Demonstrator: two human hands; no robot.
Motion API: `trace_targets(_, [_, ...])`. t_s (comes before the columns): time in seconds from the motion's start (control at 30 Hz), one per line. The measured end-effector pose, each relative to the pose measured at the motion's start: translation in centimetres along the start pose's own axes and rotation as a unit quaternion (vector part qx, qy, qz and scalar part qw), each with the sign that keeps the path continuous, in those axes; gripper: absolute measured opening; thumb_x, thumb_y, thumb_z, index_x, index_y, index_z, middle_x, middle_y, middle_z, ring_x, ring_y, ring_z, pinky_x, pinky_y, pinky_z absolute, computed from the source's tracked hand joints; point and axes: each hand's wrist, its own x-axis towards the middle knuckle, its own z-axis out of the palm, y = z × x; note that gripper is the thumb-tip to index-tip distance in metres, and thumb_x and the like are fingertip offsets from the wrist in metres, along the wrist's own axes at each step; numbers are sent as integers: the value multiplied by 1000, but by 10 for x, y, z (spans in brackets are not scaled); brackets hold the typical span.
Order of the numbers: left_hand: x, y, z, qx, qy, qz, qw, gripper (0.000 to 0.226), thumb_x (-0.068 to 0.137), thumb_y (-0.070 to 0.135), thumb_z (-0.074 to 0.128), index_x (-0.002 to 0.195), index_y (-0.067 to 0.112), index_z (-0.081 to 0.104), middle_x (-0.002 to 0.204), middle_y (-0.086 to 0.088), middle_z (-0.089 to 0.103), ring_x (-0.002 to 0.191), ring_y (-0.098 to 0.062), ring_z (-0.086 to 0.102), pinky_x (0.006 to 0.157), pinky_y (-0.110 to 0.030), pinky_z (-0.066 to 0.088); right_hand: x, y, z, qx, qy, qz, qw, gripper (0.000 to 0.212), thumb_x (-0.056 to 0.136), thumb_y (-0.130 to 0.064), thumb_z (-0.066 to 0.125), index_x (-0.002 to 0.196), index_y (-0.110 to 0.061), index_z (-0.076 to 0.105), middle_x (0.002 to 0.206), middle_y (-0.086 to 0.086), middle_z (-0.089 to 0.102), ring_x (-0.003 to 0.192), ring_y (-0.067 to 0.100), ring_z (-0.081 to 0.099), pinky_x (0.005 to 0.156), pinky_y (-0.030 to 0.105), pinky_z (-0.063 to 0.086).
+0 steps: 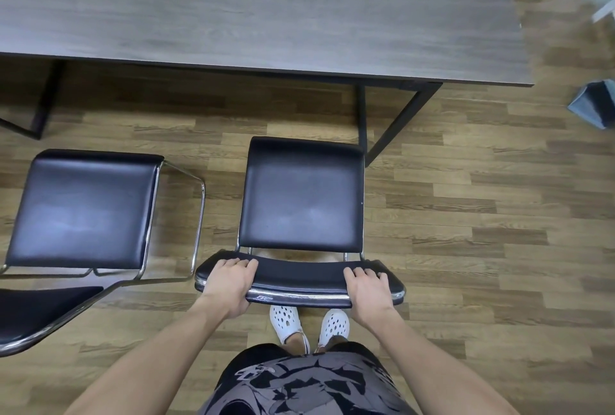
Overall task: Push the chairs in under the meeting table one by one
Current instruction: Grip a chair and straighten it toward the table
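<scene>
A black padded chair (pixel 301 196) with a chrome frame stands right in front of me, its seat facing the grey wood-grain meeting table (pixel 266 8). My left hand (pixel 229 283) grips the left end of its backrest (pixel 299 278). My right hand (pixel 367 289) grips the right end. The seat's front edge sits a short way back from the table edge. A second black chair (pixel 83 211) stands to the left, also clear of the table, its backrest at the lower left.
Black table legs (pixel 362 121) stand just right of the held chair's front; another leg frame (pixel 43 101) is at far left. A blue-grey bin (pixel 595 105) sits on the wood floor at right. My feet in white clogs (pixel 309 323) stand behind the chair.
</scene>
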Motion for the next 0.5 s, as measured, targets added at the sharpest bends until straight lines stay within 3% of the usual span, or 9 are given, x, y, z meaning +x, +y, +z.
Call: trace_targets(0.5, [28,-16,-18,13,27,-5,1000,53,76,44,68,114,18,43,114,-2,62,109,-24,58,91,-34,39,25,1,-22,5,16,9,1000,52,77,-10,64,123,-18,43,121,4,56,113,28,53,94,41,38])
